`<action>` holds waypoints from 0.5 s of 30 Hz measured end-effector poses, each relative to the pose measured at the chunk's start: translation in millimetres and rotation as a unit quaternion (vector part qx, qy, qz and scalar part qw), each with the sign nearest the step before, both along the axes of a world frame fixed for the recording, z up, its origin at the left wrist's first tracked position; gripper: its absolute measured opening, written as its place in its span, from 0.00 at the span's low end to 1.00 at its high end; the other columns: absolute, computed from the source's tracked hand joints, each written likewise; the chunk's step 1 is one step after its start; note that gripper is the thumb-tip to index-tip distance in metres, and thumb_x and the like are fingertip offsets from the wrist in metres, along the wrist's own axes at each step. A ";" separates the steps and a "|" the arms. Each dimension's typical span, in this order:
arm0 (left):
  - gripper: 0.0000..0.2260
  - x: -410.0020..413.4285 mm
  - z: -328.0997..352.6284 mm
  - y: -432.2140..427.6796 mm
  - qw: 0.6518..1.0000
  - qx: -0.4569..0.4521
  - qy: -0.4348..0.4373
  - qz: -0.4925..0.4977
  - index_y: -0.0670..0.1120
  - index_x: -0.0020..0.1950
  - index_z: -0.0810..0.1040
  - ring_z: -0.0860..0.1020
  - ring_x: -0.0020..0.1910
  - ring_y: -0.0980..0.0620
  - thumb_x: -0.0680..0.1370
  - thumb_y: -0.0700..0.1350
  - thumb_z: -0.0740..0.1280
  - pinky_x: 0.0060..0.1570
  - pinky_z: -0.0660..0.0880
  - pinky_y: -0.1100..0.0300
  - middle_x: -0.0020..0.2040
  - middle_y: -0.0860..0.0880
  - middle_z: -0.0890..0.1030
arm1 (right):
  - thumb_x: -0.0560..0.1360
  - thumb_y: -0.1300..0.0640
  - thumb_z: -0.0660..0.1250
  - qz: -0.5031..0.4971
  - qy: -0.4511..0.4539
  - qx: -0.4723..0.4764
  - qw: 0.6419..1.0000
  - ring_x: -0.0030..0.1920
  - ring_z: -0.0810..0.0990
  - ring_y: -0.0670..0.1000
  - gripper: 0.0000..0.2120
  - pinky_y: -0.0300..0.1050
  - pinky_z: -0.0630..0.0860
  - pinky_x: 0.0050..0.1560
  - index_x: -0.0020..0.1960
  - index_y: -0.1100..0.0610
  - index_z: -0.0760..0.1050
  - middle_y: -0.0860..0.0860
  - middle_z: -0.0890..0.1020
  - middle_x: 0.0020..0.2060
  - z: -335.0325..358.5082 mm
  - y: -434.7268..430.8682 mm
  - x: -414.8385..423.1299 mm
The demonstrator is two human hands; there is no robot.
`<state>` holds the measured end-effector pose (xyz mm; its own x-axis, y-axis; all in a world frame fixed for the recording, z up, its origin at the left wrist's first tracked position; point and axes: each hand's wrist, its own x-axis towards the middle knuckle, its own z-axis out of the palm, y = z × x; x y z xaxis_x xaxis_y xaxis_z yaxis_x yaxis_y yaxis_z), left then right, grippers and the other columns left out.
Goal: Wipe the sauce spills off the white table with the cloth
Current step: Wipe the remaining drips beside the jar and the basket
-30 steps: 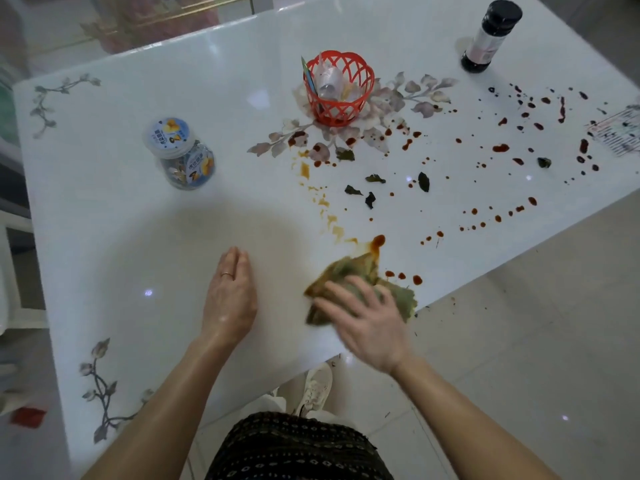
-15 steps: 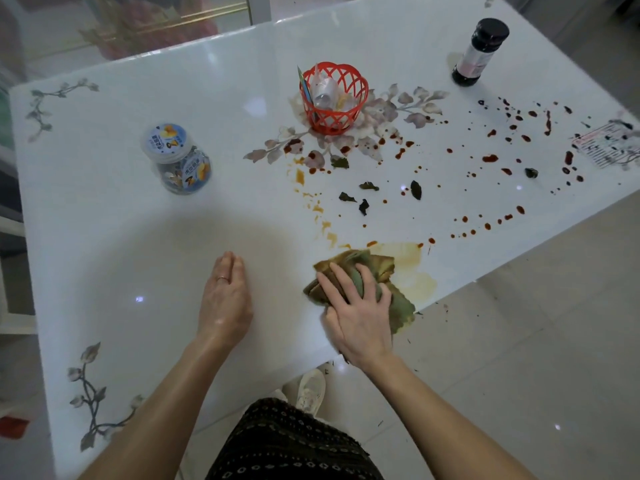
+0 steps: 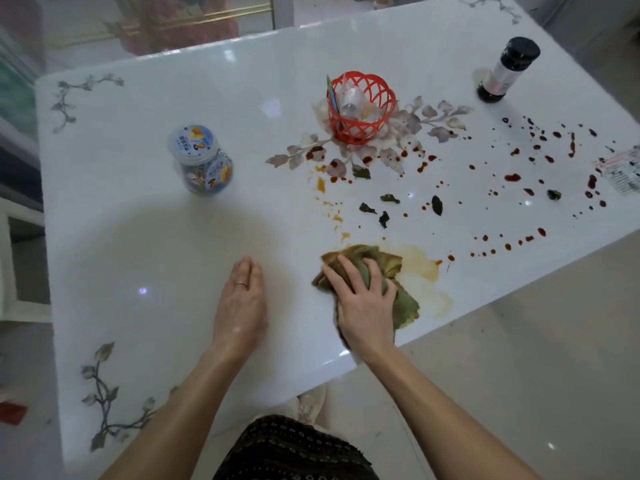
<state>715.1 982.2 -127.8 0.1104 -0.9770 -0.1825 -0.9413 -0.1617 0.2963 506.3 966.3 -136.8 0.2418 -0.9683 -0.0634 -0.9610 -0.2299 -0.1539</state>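
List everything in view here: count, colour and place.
table: one, white, leaf prints, fills view
cloth: one, stained green, near edge
sauce drops: many, dark red, right half
orange smear: one, right of cloth
leaf scraps: several, dark green, centre
basket: one, red, far centre
jar: one, blue label, left
bottle: one, black cap, far right
paper: one, white, right edge
left hand: one, flat on table
right hand: one, fingers curled over cloth

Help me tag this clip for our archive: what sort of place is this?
Most likely a home dining area. A glossy white table with flower inlays holds a red basket of small items, a labelled jar and a dark-capped bottle, above a pale tiled floor.
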 end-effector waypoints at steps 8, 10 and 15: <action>0.28 3.7 4.2 0.9 1.000 -0.010 -0.005 -0.012 0.36 0.73 0.56 0.55 0.74 0.41 0.74 0.32 0.59 0.73 0.52 0.54 0.74 0.37 0.57 | 0.79 0.51 0.53 -0.045 0.000 0.023 0.999 0.74 0.57 0.59 0.24 0.60 0.57 0.65 0.74 0.39 0.65 0.45 0.65 0.75 0.3 -62.5 -12.1; 0.29 1.9 5.7 1.2 1.000 -0.011 -0.006 -0.010 0.36 0.73 0.56 0.56 0.74 0.41 0.73 0.31 0.58 0.73 0.52 0.54 0.74 0.37 0.57 | 0.77 0.51 0.53 -0.067 -0.002 0.009 0.998 0.73 0.60 0.60 0.25 0.63 0.61 0.64 0.74 0.40 0.67 0.47 0.67 0.74 1.1 -46.8 -2.9; 0.29 0.8 11.5 -1.3 0.999 -0.008 -0.024 -0.020 0.37 0.74 0.53 0.53 0.75 0.43 0.75 0.33 0.59 0.72 0.45 0.58 0.75 0.38 0.55 | 0.76 0.50 0.55 0.008 0.034 0.010 0.999 0.70 0.62 0.63 0.25 0.62 0.61 0.61 0.73 0.41 0.67 0.47 0.69 0.73 -4.4 -43.9 19.9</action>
